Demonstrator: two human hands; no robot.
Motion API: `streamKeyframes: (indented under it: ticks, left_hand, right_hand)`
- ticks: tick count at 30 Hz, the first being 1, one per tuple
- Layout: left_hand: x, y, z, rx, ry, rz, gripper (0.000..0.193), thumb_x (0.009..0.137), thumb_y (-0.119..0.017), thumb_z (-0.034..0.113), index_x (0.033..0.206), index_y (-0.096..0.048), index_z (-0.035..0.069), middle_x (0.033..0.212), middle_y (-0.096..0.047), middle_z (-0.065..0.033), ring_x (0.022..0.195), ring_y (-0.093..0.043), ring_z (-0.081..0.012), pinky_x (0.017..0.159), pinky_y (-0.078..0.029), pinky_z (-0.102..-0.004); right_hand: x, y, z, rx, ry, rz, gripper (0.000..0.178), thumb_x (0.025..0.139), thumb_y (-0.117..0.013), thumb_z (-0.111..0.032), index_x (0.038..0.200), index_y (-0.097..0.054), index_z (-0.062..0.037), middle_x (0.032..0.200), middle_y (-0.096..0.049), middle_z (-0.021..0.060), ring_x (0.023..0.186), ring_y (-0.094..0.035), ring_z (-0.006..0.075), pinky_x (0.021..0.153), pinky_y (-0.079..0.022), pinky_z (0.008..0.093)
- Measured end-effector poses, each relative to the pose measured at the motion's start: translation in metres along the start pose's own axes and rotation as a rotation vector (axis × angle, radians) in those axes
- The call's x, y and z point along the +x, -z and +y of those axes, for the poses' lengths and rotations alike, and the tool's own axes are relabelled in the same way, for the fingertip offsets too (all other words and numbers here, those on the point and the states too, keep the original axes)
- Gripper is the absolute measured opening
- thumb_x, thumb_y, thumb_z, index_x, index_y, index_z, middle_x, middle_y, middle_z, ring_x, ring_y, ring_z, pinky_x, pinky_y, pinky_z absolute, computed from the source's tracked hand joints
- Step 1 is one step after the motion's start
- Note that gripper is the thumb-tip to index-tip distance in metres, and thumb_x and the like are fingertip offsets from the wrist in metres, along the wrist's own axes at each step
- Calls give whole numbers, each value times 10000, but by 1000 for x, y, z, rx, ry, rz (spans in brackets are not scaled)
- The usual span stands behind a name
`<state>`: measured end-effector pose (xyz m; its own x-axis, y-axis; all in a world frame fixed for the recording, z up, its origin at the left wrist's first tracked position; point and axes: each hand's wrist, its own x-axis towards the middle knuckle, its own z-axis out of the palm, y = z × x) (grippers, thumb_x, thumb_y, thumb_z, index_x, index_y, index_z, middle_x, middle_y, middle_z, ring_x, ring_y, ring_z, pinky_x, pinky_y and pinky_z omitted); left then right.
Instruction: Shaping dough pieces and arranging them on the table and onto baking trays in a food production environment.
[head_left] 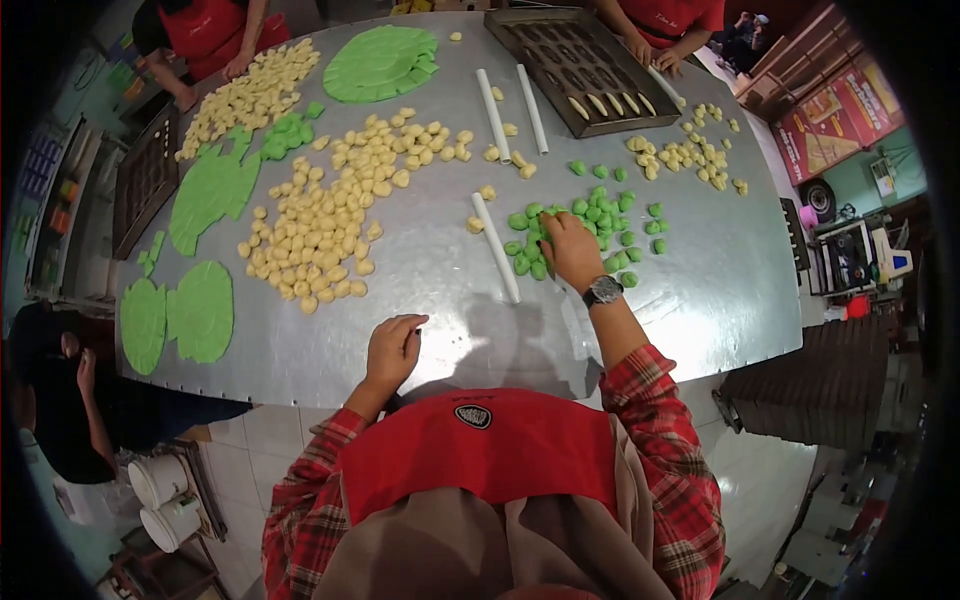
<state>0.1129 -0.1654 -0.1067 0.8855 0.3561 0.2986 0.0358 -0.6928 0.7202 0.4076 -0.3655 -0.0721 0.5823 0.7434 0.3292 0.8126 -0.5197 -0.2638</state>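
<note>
On the metal table my right hand (572, 250), with a watch on its wrist, reaches into a group of small green dough balls (602, 208). Its fingers curl down around a green dough ball at the group's left side, and the palm hides most of it. Close to the near edge, my left hand (393, 352) is held with its fingers loosely bent and apart, holding nothing. Between the hands lies a white rolling tube (496, 247). To its left spreads a large heap of yellow dough balls (315, 240).
Flat green dough sheets (202, 312) lie at the left, another sheet (380, 63) at the far side. Two more white tubes (493, 115) lie near a dark moulded tray (590, 70) holding several pale dough strips. Co-workers in red aprons stand at the far edge; one person's hands (655, 55) are beside the tray.
</note>
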Motion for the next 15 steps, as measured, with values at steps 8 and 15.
streamKeyframes:
  ticks: [8, 15]
  left_hand:
    - [5, -3, 2, 10, 30, 24, 261, 756, -545, -32, 987, -651, 27, 948, -665, -146, 857, -624, -314, 764, -495, -394]
    - [4, -5, 0, 63, 36, 44, 263, 745, -542, -48, 973, -651, 27, 936, -664, -146, 860, -628, -313, 766, -500, -394]
  right_hand:
    - [72, -6, 104, 555, -451, -175, 244, 887, -507, -116, 1068, -637, -15, 1018, -645, 209, 984, -594, 354, 805, -500, 415]
    - [79, 31, 59, 60, -283, -426, 234, 867, -579, -211, 1000, -612, -22, 1087, -618, 177, 1050, -566, 347, 811, -491, 425]
